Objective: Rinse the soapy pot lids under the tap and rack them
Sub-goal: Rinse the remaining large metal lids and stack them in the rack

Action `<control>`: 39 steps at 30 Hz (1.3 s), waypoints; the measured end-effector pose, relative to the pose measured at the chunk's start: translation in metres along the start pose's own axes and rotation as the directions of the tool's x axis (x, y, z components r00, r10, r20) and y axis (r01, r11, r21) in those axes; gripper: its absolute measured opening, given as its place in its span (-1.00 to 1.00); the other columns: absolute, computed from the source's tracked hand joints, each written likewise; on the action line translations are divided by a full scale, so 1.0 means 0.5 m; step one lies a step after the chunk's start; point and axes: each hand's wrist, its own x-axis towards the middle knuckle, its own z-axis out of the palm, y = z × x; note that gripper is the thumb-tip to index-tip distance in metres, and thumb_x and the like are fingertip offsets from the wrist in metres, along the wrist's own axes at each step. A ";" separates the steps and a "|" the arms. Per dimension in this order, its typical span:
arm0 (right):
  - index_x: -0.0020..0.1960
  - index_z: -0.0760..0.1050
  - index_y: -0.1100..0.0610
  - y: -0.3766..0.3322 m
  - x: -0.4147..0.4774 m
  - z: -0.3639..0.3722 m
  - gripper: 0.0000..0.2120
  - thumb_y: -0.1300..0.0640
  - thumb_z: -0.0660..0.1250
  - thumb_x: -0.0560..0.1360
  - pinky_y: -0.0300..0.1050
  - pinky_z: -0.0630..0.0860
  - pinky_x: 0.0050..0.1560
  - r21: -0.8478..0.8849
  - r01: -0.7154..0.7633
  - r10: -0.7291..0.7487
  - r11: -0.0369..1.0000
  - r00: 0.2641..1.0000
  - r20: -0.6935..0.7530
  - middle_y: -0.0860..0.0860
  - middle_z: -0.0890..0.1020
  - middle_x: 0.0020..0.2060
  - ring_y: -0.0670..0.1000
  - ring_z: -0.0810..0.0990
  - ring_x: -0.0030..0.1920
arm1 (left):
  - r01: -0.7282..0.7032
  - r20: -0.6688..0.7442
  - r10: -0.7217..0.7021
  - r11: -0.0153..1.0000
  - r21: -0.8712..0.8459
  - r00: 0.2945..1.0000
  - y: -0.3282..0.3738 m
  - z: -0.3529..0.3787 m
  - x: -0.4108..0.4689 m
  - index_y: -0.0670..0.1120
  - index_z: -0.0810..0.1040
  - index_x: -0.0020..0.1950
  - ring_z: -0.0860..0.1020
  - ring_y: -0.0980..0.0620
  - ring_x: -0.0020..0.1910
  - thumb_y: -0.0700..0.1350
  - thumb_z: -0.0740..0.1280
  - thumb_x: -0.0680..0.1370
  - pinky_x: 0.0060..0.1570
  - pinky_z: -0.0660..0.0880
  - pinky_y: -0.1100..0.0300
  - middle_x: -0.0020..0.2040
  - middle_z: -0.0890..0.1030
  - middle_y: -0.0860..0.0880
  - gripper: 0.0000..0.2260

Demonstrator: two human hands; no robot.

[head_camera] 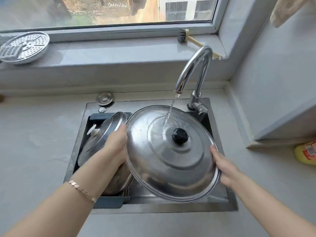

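— Where is the big lid point(171, 156)?
— Under the tap point(195, 65), over the sink point(171, 206); left hand point(116, 142) and right hand point(222, 168) grip its edges (a smaller lid point(102, 132) crowds the left edge). Bottle point(306, 153) label: unreadable.

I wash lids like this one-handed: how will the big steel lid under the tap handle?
Probably slippery: water runs over the big lid, and the left hand and right hand hold only its rim. Likely stiff, light for its width: thin steel. On its knob it may rock.
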 end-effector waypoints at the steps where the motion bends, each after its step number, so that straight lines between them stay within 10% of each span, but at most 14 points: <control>1: 0.08 0.54 0.13 0.015 0.016 0.017 -0.65 -0.08 0.10 0.58 -0.01 0.63 -0.13 -0.026 -0.015 0.015 1.000 1.000 0.013 0.09 0.71 -0.17 0.05 0.69 -0.16 | -0.056 -0.041 0.058 0.998 0.035 0.997 0.019 -0.002 -0.013 -0.20 0.52 -0.02 0.59 -0.14 -0.01 0.09 0.15 0.59 0.15 0.49 -0.11 -0.07 0.62 -0.13 -0.64; 7: 0.26 0.45 0.08 0.060 0.096 0.163 -0.53 -0.21 0.09 0.55 -0.07 0.55 -0.03 -0.096 -0.115 0.118 0.989 0.993 0.025 0.05 0.59 0.15 0.06 0.57 0.12 | -0.446 -0.097 0.467 0.877 0.180 0.879 0.101 -0.015 -0.092 -0.13 0.44 -0.26 0.44 -0.06 -0.35 0.09 0.13 0.60 -0.33 0.38 0.16 -0.34 0.48 -0.10 -0.63; 12: 0.29 0.40 0.07 0.024 0.124 0.231 -0.51 -0.22 0.05 0.55 0.07 0.46 0.21 -0.059 0.099 -0.106 0.993 0.987 -0.125 0.04 0.51 0.24 0.09 0.49 0.22 | -0.624 -0.121 0.654 0.752 0.215 0.747 0.091 -0.055 -0.093 -0.09 0.44 -0.23 0.42 0.06 -0.31 -0.05 0.08 0.64 -0.27 0.36 0.23 -0.31 0.47 -0.01 -0.70; 18: -0.35 0.30 0.15 -0.090 0.055 0.161 -0.63 0.02 0.16 0.59 -0.31 0.26 -0.37 -0.495 0.572 -0.717 0.654 0.677 -0.167 -0.01 0.35 -0.43 -0.14 0.35 -0.38 | -0.366 -0.176 0.416 0.894 0.257 0.892 0.044 -0.081 -0.015 -0.18 0.52 -0.02 0.50 -0.17 0.07 -0.04 0.01 0.63 0.16 0.43 -0.01 0.00 0.56 -0.24 -0.66; 24: -0.35 0.37 0.33 -0.167 -0.006 0.057 -0.47 -0.18 0.22 0.43 -0.10 0.22 -0.37 -0.678 0.551 -0.797 0.487 0.597 -0.087 0.09 0.36 -0.46 -0.08 0.28 -0.45 | -0.238 -0.048 0.295 0.847 0.475 0.954 0.024 0.007 -0.020 -0.18 0.48 0.09 0.41 -0.08 0.02 -0.05 -0.01 0.63 0.02 0.33 0.11 0.01 0.46 -0.14 -0.67; 30: -0.36 0.37 0.30 -0.157 0.009 -0.003 -0.55 0.01 0.17 0.57 -0.04 0.35 -0.32 -0.777 0.319 -0.672 0.542 0.721 -0.172 0.14 0.39 -0.43 0.11 0.38 -0.31 | -0.264 0.004 0.347 0.708 0.654 0.938 0.041 0.065 -0.007 -0.17 0.38 -0.37 0.46 -0.21 -0.15 -0.13 0.07 0.61 -0.16 0.35 0.08 -0.33 0.43 -0.18 -0.63; 33: -0.25 0.46 0.35 -0.103 0.054 -0.014 -0.54 -0.04 0.15 0.57 0.14 0.52 -0.06 -0.749 0.194 -0.498 0.634 0.843 -0.203 0.18 0.49 -0.32 0.18 0.52 -0.23 | -0.255 -0.038 0.385 0.680 0.687 0.922 0.067 0.066 0.006 -0.33 0.54 -0.03 0.48 -0.28 0.15 -0.17 0.07 0.62 0.08 0.40 0.04 0.08 0.54 -0.36 -0.69; 39: -0.26 0.37 0.16 -0.060 0.099 0.050 -0.67 -0.03 0.12 0.57 -0.13 0.37 -0.24 -0.654 0.156 -0.335 0.740 0.929 -0.159 0.13 0.41 -0.35 0.06 0.42 -0.30 | -0.216 -0.113 0.404 0.680 0.700 0.908 0.112 0.035 0.016 -0.36 0.47 0.21 0.47 -0.25 0.23 -0.18 0.10 0.62 0.13 0.42 0.06 0.23 0.51 -0.33 -0.68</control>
